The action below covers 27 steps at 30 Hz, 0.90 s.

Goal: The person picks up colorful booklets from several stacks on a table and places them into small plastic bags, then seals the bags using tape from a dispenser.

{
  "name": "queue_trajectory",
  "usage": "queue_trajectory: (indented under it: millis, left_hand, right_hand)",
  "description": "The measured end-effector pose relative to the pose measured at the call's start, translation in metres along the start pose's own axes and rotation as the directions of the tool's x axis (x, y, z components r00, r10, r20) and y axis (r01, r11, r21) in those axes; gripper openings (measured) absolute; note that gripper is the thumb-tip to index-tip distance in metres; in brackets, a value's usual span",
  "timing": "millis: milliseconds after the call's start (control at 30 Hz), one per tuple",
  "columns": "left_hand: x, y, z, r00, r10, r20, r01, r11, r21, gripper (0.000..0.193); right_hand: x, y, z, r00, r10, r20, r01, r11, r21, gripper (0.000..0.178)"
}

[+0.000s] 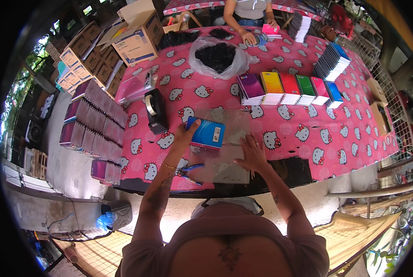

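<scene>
My left hand (186, 134) grips the left side of a stack of spiral notebooks with a blue cover (207, 132) on top. The stack lies over the left part of a clear plastic sheet (231, 161) spread on the table. On that sheet's right side rests my right hand (253, 153), flat with fingers spread, holding nothing. Blue-handled pliers (190, 169) lie beside my left forearm. A black tape dispenser (156, 113) stands left of the notebooks.
Coloured notebook stacks (287, 87) line the table's right half. A plastic bag with black contents (215, 57) sits farther back. Cardboard boxes (137, 44) and shrink-wrapped notebook piles (93, 117) stand at the left. Across the table, a person's hand (249, 38) rests near more notebooks.
</scene>
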<state>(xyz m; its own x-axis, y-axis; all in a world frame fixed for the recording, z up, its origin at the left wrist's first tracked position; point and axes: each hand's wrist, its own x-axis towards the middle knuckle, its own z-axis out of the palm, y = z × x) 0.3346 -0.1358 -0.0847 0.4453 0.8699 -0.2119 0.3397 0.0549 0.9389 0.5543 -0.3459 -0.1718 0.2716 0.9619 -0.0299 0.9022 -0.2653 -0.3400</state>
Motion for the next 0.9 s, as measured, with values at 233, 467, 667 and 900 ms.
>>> queue_trajectory:
  millis: [233,467,667,900]
  left_hand:
    - [0.009,-0.047,0.086,0.988,-0.092,0.121,0.115,0.972,-0.203,0.082]
    - [0.008,-0.043,0.097,0.996,-0.091,-0.025,0.093,0.895,0.437,0.096]
    - [-0.003,-0.042,0.087,0.998,0.007,-0.062,0.026,0.855,0.518,0.085]
    - [-0.004,-0.048,0.073,0.996,-0.061,0.062,0.044,0.970,0.241,0.072]
  right_hand:
    - [0.021,0.053,-0.019,0.975,-0.190,0.118,0.184,0.981,0.060,0.104]
    - [0.020,0.062,-0.022,0.986,-0.165,-0.020,0.165,0.956,0.244,0.087]
    - [-0.005,0.013,0.008,0.955,0.282,0.095,-0.211,0.416,0.884,0.063]
    - [-0.006,0.020,0.012,0.912,0.370,0.179,-0.305,0.318,0.898,0.059]
